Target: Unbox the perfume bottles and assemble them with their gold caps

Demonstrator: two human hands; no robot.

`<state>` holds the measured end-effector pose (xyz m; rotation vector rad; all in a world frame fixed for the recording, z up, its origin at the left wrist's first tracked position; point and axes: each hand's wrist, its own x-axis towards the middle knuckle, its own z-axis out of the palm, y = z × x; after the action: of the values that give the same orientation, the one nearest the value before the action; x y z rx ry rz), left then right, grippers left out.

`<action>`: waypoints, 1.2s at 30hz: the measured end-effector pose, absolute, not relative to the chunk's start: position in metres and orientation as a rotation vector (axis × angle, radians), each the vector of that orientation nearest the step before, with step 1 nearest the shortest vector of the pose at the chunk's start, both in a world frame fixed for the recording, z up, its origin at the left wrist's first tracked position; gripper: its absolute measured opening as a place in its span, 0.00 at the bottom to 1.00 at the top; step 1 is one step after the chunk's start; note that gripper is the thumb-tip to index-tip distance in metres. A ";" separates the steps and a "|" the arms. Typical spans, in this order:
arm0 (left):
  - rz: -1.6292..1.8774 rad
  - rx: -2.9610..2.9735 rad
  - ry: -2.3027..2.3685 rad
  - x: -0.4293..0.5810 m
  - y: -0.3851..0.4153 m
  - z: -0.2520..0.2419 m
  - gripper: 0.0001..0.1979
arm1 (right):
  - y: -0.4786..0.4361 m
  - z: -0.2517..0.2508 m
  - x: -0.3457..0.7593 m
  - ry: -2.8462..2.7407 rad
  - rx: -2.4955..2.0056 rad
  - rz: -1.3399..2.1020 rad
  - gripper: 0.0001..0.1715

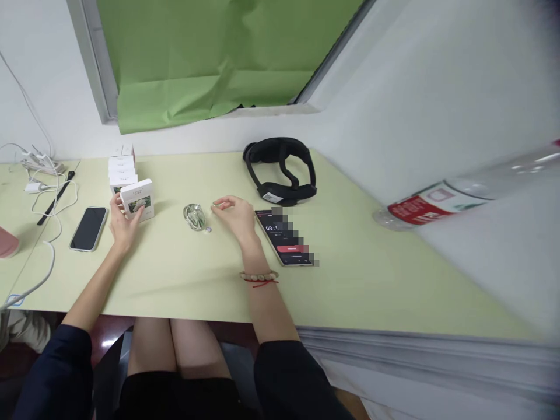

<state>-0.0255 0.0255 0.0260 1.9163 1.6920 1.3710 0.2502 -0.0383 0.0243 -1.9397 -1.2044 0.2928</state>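
My left hand (123,224) is closed around a small white box (142,207) with a dark green-and-white picture on its front. The box stands upright, slightly tilted, in front of a row of similar white boxes (122,165). To its right lies a clump (195,216) that looks like clear, shiny plastic with something greenish in it. A tiny pale piece (208,230) rests at its lower edge. Just right of the clump is my right hand (234,216), thumb and fingertips pinched together. Whatever they hold, if anything, is too small to make out.
A phone with a dark screen (88,228) lies at left, near white cables (55,198) and a black strap (56,198). Another phone (284,239) showing a timer lies by my right wrist. Behind it sits a black headset (282,172). A large plastic bottle (437,204) is at right.
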 end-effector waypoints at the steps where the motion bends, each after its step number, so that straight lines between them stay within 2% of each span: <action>1: 1.364 1.922 1.701 -0.025 0.025 0.026 0.36 | -0.041 0.029 0.249 -1.241 -1.947 0.318 0.10; 8: 1.345 1.973 1.687 -0.021 0.025 0.026 0.34 | -0.050 0.051 0.241 -1.495 -2.073 0.633 0.09; 17: 1.369 1.965 1.650 -0.023 0.028 0.021 0.34 | -0.048 0.041 0.251 -1.599 -2.094 0.911 0.09; 28: 1.421 1.956 1.393 -0.023 0.031 0.017 0.31 | -0.042 0.031 0.250 -1.587 -2.137 0.533 0.10; 36: 1.375 1.915 1.354 -0.024 0.029 0.019 0.28 | -0.041 0.026 0.252 -1.618 -2.109 0.468 0.12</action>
<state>-0.0237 0.0288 0.0186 1.9146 1.3537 1.3754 0.2523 -0.0408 0.0261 -2.1089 -1.6184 0.4685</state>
